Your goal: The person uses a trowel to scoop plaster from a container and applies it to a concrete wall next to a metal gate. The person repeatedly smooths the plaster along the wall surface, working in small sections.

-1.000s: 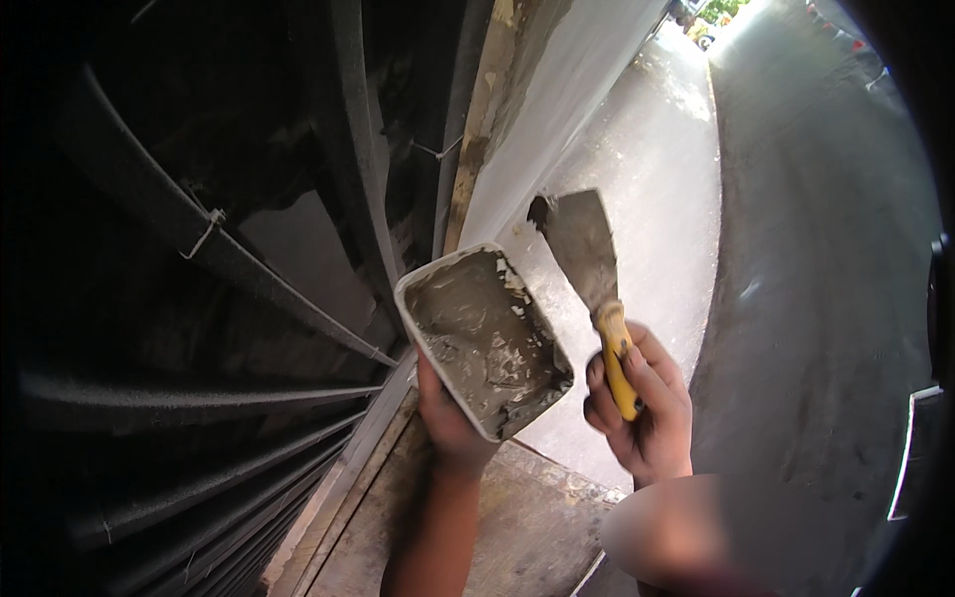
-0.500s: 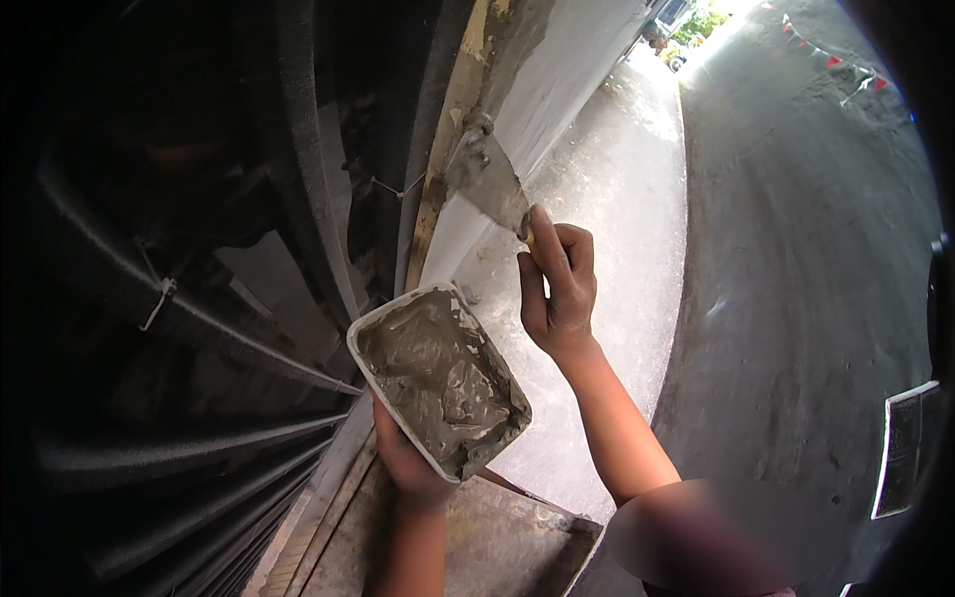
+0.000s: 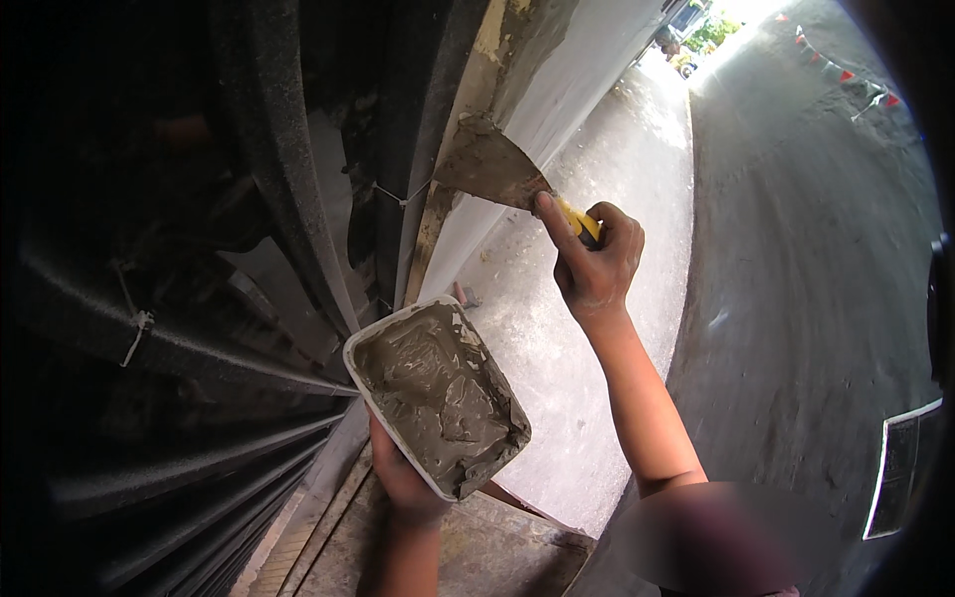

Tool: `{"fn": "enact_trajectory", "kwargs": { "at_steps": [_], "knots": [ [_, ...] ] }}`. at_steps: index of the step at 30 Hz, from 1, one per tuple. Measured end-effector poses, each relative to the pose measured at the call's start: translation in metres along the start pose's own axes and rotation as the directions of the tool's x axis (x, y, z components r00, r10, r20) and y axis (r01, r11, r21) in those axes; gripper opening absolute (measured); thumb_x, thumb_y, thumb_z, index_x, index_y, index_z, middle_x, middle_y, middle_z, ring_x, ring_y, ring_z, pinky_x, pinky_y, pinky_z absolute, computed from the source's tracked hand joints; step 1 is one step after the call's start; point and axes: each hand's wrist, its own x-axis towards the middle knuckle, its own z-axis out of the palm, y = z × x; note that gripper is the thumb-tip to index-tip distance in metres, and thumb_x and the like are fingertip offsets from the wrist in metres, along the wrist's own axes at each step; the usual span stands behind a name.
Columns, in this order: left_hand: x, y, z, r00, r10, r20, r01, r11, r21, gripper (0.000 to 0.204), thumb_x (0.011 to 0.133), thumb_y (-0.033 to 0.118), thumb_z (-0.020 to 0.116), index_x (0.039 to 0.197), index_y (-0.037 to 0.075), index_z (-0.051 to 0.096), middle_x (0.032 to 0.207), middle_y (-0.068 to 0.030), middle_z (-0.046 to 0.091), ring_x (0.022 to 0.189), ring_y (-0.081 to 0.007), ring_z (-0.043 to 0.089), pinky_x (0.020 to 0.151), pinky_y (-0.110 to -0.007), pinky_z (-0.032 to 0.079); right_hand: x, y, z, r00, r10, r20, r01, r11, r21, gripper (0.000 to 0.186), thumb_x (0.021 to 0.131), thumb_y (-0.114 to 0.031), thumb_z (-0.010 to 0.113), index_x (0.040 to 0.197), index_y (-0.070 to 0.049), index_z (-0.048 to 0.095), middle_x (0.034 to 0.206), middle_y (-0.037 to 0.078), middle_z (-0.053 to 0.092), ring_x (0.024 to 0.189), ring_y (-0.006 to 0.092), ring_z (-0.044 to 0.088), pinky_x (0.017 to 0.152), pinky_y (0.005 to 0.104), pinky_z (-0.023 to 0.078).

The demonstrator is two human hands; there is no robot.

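My right hand [image 3: 601, 257] is closed round the yellow and black handle of a putty knife [image 3: 494, 171], thumb laid along the handle. The wide blade is smeared with grey-brown mortar and lies against the narrow top of a wall [image 3: 512, 75], beside its wet-looking coated strip. Lower down, my left hand [image 3: 400, 473] grips a white rectangular tub [image 3: 350, 348] from beneath and the side; most of its fingers are hidden under it. Wet grey mortar [image 3: 433, 383] fills much of the tub, with ridges and clots on its surface.
Dark corrugated sheeting [image 3: 288, 149] with wire ties [image 3: 141, 323] runs close along the left. A worn board [image 3: 487, 552] lies below the tub. Pale ground [image 3: 587, 398] stretches far down to the right, next to a grey surface [image 3: 776, 298] and a string of small flags [image 3: 846, 76].
My right hand has moved right and turned, bringing the yellow handle into sight. The blade now lies flatter, and the clump at its edge is spread against the wall. The tub has barely shifted.
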Motion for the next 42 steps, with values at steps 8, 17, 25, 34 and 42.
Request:
{"fn": "enact_trajectory", "kwargs": {
  "at_steps": [8, 17, 25, 34, 42],
  "knots": [
    [0.002, -0.006, -0.008, 0.991, 0.12, 0.063, -0.132, 0.964, 0.231, 0.055, 0.122, 0.032, 0.04, 0.167, 0.001, 0.036, 0.157, -0.0168, 0.054, 0.14, -0.0272, 0.06, 0.115, -0.043, 0.054, -0.012, -0.006, -0.018, 0.998, 0.028, 0.055, -0.028, 1.0, 0.001, 0.078, 0.077, 0.0, 0.078, 0.142, -0.043, 0.077, 0.112, 0.006, 0.055, 0.093, 0.024, 0.056, 0.085, 0.0396, 0.047],
    [0.002, 0.001, 0.006, 0.998, -0.019, -0.055, 0.012, 0.992, -0.129, 0.055, 0.122, 0.032, 0.04, 0.166, -0.001, 0.037, 0.156, -0.0153, 0.055, 0.138, -0.0249, 0.061, 0.114, -0.041, 0.055, -0.031, -0.033, -0.074, 0.98, 0.163, 0.118, -0.187, 0.953, 0.24, 0.064, 0.08, 0.003, 0.078, 0.141, -0.017, 0.079, 0.095, 0.01, 0.06, 0.083, 0.0252, 0.057, 0.076, 0.0377, 0.048],
    [-0.001, -0.006, -0.002, 0.986, 0.164, -0.03, -0.15, 0.95, 0.275, 0.059, 0.117, 0.023, 0.055, 0.167, -0.001, 0.036, 0.156, -0.0149, 0.055, 0.137, -0.0235, 0.061, 0.113, -0.04, 0.055, -0.014, -0.028, -0.055, 0.913, 0.253, 0.321, -0.407, 0.621, 0.67, 0.048, 0.091, -0.003, 0.079, 0.139, -0.002, 0.076, 0.094, 0.009, 0.068, 0.081, 0.0189, 0.062, 0.074, 0.032, 0.05],
    [-0.001, -0.002, -0.002, 0.998, 0.046, -0.045, -0.043, 0.996, 0.078, 0.063, 0.115, 0.024, 0.06, 0.167, -0.001, 0.034, 0.156, -0.0152, 0.055, 0.138, -0.0243, 0.061, 0.114, -0.041, 0.054, -0.013, -0.018, -0.001, 0.752, 0.371, 0.545, -0.644, 0.24, 0.726, 0.036, 0.098, -0.016, 0.082, 0.131, 0.0, 0.08, 0.093, 0.003, 0.071, 0.082, 0.0096, 0.06, 0.073, 0.0269, 0.047],
    [0.002, -0.007, -0.011, 0.978, 0.193, 0.072, -0.206, 0.896, 0.394, 0.079, 0.102, 0.018, 0.079, 0.166, 0.0, 0.035, 0.153, -0.0161, 0.056, 0.133, -0.0247, 0.064, 0.109, -0.041, 0.058, -0.03, -0.013, 0.011, 0.586, 0.358, 0.726, -0.731, -0.152, 0.665, 0.03, 0.105, -0.021, 0.075, 0.12, 0.005, 0.078, 0.077, -0.003, 0.058, 0.067, 0.0041, 0.049, 0.06, 0.0231, 0.036]
  ]
}}
